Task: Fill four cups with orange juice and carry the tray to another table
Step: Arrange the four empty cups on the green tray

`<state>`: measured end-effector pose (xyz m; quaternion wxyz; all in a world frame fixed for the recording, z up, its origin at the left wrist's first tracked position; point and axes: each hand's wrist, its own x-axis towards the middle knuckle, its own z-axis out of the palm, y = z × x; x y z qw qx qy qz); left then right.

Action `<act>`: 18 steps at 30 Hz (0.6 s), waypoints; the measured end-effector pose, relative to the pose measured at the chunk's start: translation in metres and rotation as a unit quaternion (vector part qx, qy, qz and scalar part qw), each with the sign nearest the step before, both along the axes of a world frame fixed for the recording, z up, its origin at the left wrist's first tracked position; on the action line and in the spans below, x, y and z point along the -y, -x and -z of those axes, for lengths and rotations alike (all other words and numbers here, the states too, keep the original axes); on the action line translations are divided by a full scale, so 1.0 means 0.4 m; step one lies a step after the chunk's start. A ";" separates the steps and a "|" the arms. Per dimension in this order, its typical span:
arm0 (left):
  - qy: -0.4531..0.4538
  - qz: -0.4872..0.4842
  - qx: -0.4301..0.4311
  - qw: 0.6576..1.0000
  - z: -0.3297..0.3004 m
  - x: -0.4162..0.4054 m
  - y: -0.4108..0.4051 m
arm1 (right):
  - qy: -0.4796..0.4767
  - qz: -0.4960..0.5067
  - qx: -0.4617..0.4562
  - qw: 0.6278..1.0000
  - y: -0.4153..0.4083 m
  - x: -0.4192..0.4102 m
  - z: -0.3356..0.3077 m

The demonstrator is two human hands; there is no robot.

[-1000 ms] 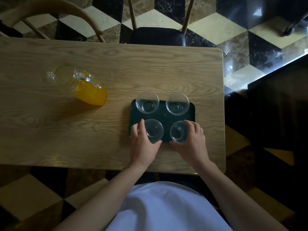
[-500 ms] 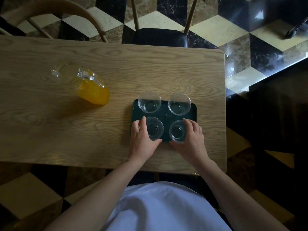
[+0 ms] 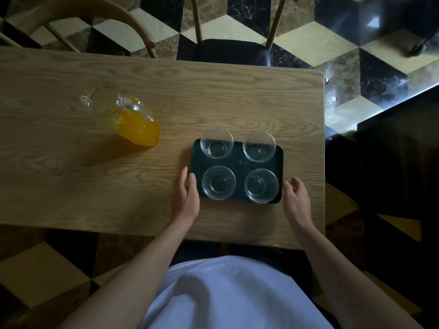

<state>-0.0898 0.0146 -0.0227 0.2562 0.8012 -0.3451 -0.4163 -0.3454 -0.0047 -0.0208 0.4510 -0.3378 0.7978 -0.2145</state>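
Wooden table carried everything. Its dark green tray lay toward four o'clock, near the person, probably for easy reach. A glass pitcher of orange juice stood at ten o'clock from it, well apart. Four clear cups sat empty, two by two, on the tray. The left hand at nine and the right hand at three flanked it, open, gripping nothing.
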 end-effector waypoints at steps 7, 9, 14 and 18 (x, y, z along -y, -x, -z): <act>-0.015 -0.024 -0.074 0.997 0.039 0.005 -0.023 | -0.029 -0.022 0.022 0.999 -0.003 0.003 0.010; -0.026 -0.040 -0.096 0.994 0.041 0.011 -0.015 | -0.027 -0.023 0.024 0.999 -0.005 0.010 0.011; -0.038 -0.048 -0.125 0.990 0.054 0.005 -0.011 | -0.022 -0.030 0.029 0.999 -0.005 0.012 0.012; -0.035 -0.037 -0.128 0.990 0.059 -0.011 -0.007 | -0.029 -0.039 0.017 0.999 0.004 0.017 0.011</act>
